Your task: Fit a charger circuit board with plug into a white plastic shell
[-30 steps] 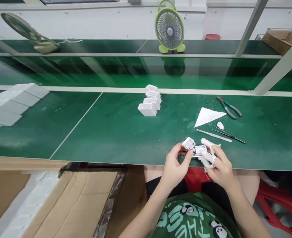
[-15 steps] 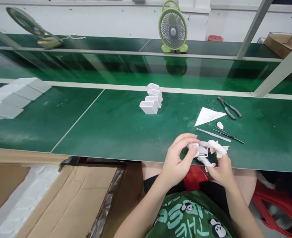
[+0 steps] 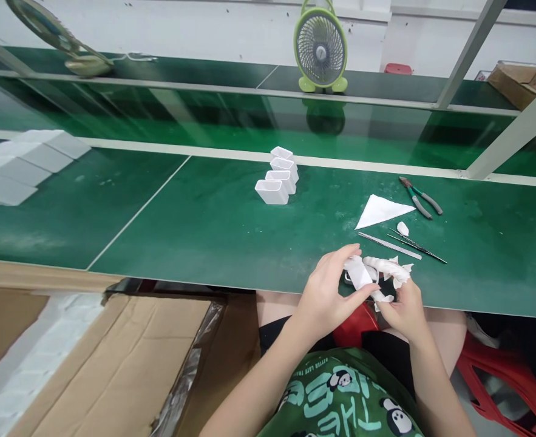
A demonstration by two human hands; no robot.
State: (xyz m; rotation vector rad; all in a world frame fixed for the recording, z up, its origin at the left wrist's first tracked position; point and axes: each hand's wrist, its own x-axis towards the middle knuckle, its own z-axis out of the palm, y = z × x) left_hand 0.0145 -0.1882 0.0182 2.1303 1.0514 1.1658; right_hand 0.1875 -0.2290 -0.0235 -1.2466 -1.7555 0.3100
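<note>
- While both hands meet at the near edge of the green surface (image 3: 231,237), the left hand (image 3: 329,291) pinches a small white plastic part (image 3: 357,273) between thumb and fingers; the right hand (image 3: 402,306), fingertips wrapped in white tape, closes on the same part from the other side.
- Part looks light, rigid, smooth, thin-walled, so likely slippery; best held by its flat sides, not the edges.
- Four white box-shaped housings (image 3: 279,181) stand in a row, well apart, glossy hard plastic.
- Right of them: white paper triangle (image 3: 381,210), metal tweezers (image 3: 390,245), pliers (image 3: 420,197) with grey handles.
- Green fan (image 3: 320,47) on the far shelf.
</note>
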